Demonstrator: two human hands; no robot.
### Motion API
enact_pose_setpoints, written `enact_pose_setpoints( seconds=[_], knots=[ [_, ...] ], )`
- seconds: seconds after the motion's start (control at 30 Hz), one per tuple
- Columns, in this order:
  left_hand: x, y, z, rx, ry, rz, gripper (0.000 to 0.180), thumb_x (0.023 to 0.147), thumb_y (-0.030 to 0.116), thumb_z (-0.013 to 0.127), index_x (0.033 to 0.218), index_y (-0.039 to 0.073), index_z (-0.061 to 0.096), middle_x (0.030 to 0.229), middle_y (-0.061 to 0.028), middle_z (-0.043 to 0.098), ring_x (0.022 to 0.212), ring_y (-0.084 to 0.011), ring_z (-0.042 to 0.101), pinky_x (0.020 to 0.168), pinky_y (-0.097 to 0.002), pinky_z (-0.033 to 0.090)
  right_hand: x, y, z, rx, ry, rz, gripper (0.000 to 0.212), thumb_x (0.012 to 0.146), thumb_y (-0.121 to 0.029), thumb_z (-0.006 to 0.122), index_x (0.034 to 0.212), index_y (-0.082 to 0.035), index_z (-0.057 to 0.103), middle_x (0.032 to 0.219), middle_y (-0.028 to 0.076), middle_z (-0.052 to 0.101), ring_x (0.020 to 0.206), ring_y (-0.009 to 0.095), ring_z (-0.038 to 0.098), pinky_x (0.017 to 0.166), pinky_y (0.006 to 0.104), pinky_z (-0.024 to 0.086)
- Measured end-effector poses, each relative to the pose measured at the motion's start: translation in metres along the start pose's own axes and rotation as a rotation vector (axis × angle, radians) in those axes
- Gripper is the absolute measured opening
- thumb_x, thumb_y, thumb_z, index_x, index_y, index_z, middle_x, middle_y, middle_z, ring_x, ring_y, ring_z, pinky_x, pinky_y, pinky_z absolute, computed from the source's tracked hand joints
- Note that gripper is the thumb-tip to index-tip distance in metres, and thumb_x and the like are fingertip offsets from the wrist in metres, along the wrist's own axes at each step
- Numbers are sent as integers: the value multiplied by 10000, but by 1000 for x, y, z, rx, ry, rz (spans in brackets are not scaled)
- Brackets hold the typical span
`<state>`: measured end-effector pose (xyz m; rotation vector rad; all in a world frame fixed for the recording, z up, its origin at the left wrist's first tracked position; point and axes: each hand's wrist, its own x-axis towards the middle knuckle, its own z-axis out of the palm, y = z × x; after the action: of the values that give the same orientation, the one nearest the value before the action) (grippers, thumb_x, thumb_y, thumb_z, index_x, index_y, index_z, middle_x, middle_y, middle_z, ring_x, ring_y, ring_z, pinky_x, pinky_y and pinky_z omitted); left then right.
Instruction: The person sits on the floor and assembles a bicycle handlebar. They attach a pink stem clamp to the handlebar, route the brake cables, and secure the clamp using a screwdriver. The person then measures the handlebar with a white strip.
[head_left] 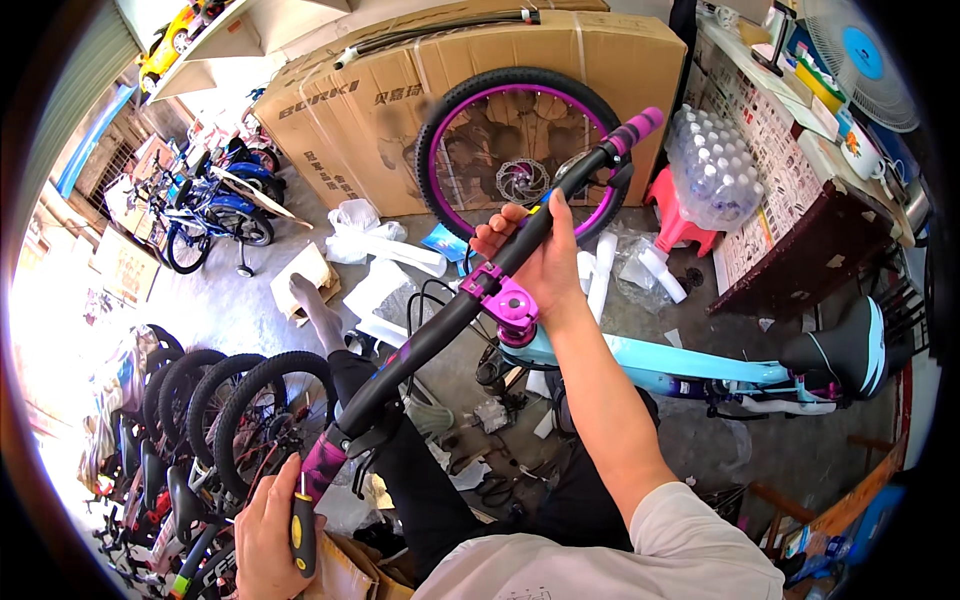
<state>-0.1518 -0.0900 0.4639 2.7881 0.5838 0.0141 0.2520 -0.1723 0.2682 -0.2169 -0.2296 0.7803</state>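
Gripping the black tubular bicycle handlebar [480, 290] beside its purple stem clamp [505, 300], right hand [540, 260] closes fully; left hand [265, 530] clasps a yellow-black-handled screwdriver [301, 535] against the purple-black grip [322, 466].

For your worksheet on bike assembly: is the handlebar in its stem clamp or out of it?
In. The handlebar passes through the purple stem clamp above the blue frame; the right hand grips it.

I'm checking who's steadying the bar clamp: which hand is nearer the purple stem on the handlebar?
Right. The right hand grips the handlebar right beside the purple stem. The left hand is far down at the bar's other end, holding a screwdriver by the grip.
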Motion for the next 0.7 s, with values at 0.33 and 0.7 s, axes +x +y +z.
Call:
enact_pose_setpoints(
  seconds=[0.33,0.7],
  knots=[
    [18,-7,13,-214,42,-38,609,815,201,766,1350,-15,573,873,-153,680,773,-352,681,743,-390,526,12,-11,1,139,-118,46,398,993,-469,633,766,-145,593,623,-26,444,570,149,467,636,355,464],
    [18,-6,24,-323,114,-245,438,846,159,750,1225,-43,667,836,-141,712,713,-252,696,731,-323,539,15,-11,5,136,-90,41,350,976,-272,595,678,-175,439,529,-45,353,457,117,362,518,336,414]
  ],
)
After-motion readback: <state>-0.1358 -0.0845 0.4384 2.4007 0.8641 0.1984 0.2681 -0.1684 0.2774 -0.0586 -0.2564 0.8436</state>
